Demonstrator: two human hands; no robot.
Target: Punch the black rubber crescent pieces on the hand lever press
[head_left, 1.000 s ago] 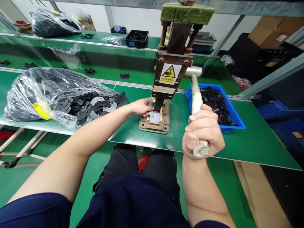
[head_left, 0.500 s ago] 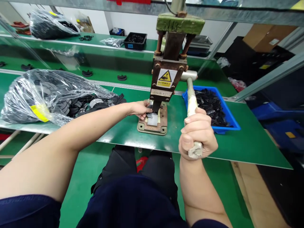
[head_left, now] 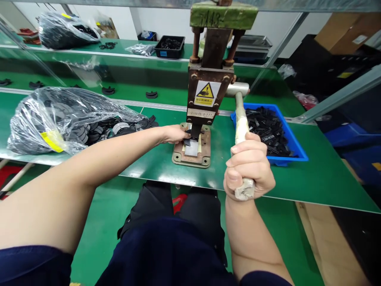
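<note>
My left hand point(head_left: 176, 134) pinches a small dark curved part point(head_left: 187, 141) at the foot of the hand press point(head_left: 210, 87). The part lies beside the metal plate point(head_left: 192, 148) on the press base point(head_left: 185, 159), under the dark ram. On the right, my right hand point(head_left: 250, 169) is wrapped round the press lever point(head_left: 241, 119), which has pale wrapping on its grip. A warning label point(head_left: 207, 93) faces me on the press body.
Left of the press, a clear plastic bag point(head_left: 44, 115) spills dark curved parts point(head_left: 120, 128). A blue bin point(head_left: 297, 149) of black parts stands to the right. Behind runs a green belt point(head_left: 127, 85) with spaced curved parts. A shelf above holds a black tray point(head_left: 169, 55).
The view has shifted slightly, so the press top looks a little higher and the blue bin farther right. Both hands keep nearly the same places and grips.
</note>
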